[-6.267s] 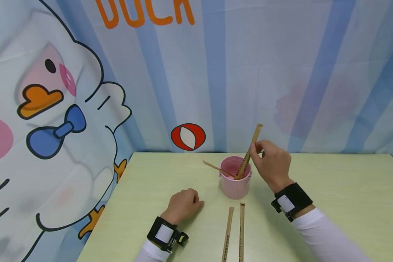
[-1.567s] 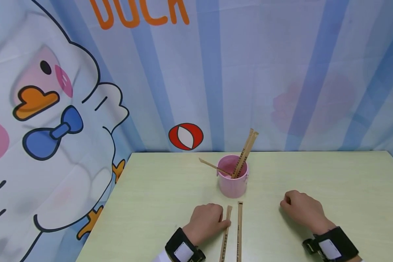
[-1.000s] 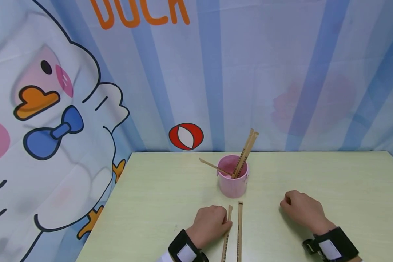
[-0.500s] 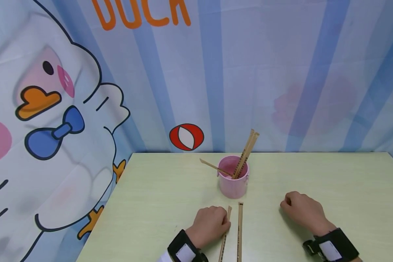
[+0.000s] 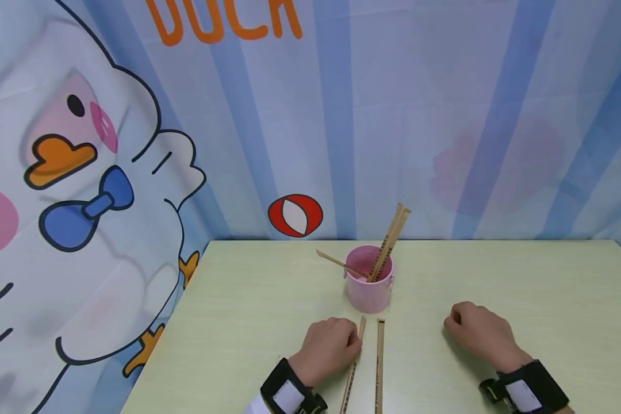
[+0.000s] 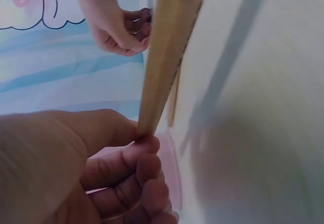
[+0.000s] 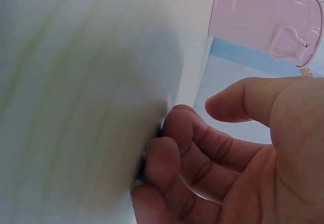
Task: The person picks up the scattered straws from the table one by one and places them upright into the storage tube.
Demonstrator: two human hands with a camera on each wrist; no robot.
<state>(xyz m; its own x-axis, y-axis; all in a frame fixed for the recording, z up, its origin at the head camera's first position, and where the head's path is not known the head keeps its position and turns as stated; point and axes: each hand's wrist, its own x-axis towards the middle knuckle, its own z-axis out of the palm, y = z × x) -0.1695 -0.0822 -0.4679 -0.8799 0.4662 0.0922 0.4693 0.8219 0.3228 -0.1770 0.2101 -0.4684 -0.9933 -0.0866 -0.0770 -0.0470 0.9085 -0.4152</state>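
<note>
A pink bucket (image 5: 369,300) stands upright on the pale counter (image 5: 554,282), near its back edge. Inside it, two paper-wrapped sticks (image 5: 391,238) lean side by side toward the bucket's right, their tops well above the rim; a third wrapped stick (image 5: 334,261) slants low out over the bucket's left rim. Behind the bucket hangs a blue striped curtain (image 5: 414,121), printed with a red-and-white ball (image 5: 279,215) to the bucket's left and a big white duck (image 5: 103,287) further left. In front of the bucket, a loose wrapped stick (image 5: 379,368) lies lengthwise, its far end near the bucket's base and its near end cut off by the bottom of the head view. This one lies close on the right of the held stick, between it and the right hand (image 5: 481,333).

The right hand rests on the counter, well to the right of the bucket and nearer the person, its fingers loosely curled and holding nothing. A black wrist strap (image 5: 533,385) sits behind it.

The left hand (image 5: 327,349), in front of the bucket and a little to its left, pinches the held stick (image 5: 349,379) between thumb and forefinger, close to the end facing the bucket. That end points toward the bucket's base, apart from it. In the left wrist view, the stick's shadow falls on the counter away from the stick; its near end is out of view.
</note>
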